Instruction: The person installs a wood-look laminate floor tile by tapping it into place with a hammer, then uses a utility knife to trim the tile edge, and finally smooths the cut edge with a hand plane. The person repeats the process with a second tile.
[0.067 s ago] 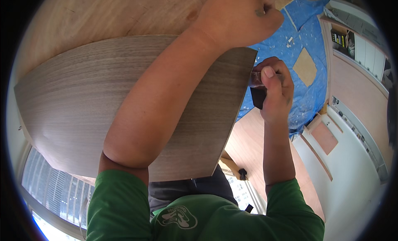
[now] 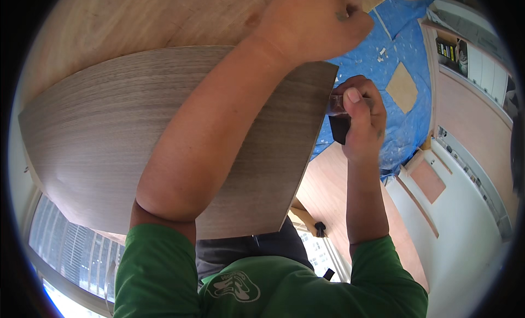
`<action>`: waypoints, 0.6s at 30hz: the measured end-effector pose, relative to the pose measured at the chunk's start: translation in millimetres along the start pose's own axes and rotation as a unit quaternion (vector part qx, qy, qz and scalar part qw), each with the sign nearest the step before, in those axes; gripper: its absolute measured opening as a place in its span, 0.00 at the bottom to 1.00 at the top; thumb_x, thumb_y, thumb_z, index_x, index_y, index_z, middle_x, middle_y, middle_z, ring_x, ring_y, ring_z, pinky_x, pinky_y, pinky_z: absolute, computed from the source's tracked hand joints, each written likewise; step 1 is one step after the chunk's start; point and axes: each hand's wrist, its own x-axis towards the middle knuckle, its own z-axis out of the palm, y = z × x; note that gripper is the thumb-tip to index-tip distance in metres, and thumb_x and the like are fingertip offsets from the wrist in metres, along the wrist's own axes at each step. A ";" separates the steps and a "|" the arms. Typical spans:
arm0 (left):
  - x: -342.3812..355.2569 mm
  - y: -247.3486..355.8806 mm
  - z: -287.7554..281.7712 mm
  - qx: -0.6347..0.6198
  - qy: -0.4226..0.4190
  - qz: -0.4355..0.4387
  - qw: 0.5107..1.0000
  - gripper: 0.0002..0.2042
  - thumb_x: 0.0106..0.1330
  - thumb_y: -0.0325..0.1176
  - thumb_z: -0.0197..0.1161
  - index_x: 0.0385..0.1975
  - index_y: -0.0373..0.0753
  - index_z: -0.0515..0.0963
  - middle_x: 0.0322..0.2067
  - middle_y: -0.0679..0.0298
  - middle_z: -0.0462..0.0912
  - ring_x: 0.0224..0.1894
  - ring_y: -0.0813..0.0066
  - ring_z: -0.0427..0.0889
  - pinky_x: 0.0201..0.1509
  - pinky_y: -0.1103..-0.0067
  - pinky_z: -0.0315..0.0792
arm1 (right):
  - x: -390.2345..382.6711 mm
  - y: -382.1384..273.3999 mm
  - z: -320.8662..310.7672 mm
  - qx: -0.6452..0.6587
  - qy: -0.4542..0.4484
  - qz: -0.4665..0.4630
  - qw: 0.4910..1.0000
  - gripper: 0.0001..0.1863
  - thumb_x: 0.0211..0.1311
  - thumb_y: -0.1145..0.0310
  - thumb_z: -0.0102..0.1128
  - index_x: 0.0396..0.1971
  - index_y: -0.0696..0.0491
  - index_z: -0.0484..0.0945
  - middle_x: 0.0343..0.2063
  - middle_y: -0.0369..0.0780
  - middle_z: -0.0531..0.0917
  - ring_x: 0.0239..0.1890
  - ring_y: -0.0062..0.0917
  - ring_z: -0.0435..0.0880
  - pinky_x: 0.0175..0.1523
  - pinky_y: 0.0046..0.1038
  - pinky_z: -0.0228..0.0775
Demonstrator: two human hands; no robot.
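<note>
A dark walnut-grain panel (image 2: 98,143) lies in front of me, its right edge running toward my body. My left forearm crosses over it, and my left hand (image 2: 314,28) is closed just beyond its far edge, over the pale plywood (image 2: 142,17); what is in those fingers, if anything, is hidden. At the panel's right edge my right hand (image 2: 361,113) grips a small dark tool (image 2: 339,126) with a squarish black lower part, thumb on top, held against or very near that edge.
A blue sheet (image 2: 410,39) with scraps and a tan square piece (image 2: 402,88) lies beyond. A plywood board (image 2: 322,181) is below on the right. Shelving (image 2: 481,71) and pale panels (image 2: 465,197) stand at the right, a window (image 2: 65,247) at lower left.
</note>
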 end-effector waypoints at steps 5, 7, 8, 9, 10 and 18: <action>-0.9 4.6 -1.8 0.011 -0.040 -0.031 0.999 0.11 0.59 0.31 0.63 0.18 0.34 0.74 0.25 0.44 0.79 0.32 0.41 0.79 0.37 0.57 0.73 | -21.6 3.9 -1.3 0.004 -0.011 0.018 1.000 0.13 0.70 0.64 0.61 0.29 0.55 0.73 0.24 0.35 0.75 0.28 0.17 0.72 0.36 0.23 0.66; -0.9 3.8 -3.1 0.024 -0.041 -0.005 0.999 0.10 0.59 0.31 0.62 0.19 0.34 0.75 0.28 0.44 0.80 0.32 0.41 0.80 0.37 0.56 0.73 | -29.8 7.2 1.2 0.024 -0.001 0.023 0.999 0.13 0.71 0.64 0.61 0.29 0.55 0.72 0.26 0.35 0.76 0.28 0.16 0.72 0.35 0.23 0.66; -0.6 2.5 -3.0 0.022 -0.044 -0.001 0.999 0.09 0.59 0.31 0.62 0.20 0.34 0.76 0.28 0.44 0.80 0.33 0.42 0.80 0.38 0.56 0.73 | -30.5 9.0 1.7 0.024 -0.001 0.015 1.000 0.12 0.72 0.65 0.61 0.30 0.56 0.72 0.27 0.35 0.75 0.28 0.17 0.72 0.35 0.23 0.66; -1.8 1.9 -2.6 0.020 -0.047 0.003 0.999 0.08 0.59 0.31 0.62 0.22 0.34 0.76 0.28 0.44 0.81 0.33 0.42 0.81 0.39 0.56 0.73 | -32.3 10.4 2.4 0.025 -0.001 0.008 1.000 0.12 0.72 0.66 0.60 0.30 0.56 0.72 0.27 0.35 0.75 0.29 0.17 0.72 0.35 0.23 0.66; -0.1 -0.6 -2.2 0.022 -0.046 0.010 0.999 0.07 0.59 0.31 0.61 0.23 0.35 0.77 0.29 0.45 0.81 0.34 0.42 0.81 0.39 0.56 0.74 | -29.4 12.2 2.6 0.023 0.005 0.005 1.000 0.12 0.72 0.66 0.60 0.30 0.56 0.72 0.27 0.35 0.75 0.29 0.17 0.72 0.35 0.24 0.65; -1.4 -4.2 4.9 0.070 -0.008 0.016 0.997 0.06 0.58 0.27 0.58 0.33 0.34 0.79 0.30 0.47 0.80 0.38 0.43 0.81 0.44 0.56 0.76 | 2.7 3.7 -1.7 0.015 -0.033 -0.004 0.999 0.12 0.73 0.67 0.59 0.29 0.56 0.72 0.24 0.35 0.75 0.27 0.16 0.70 0.34 0.23 0.65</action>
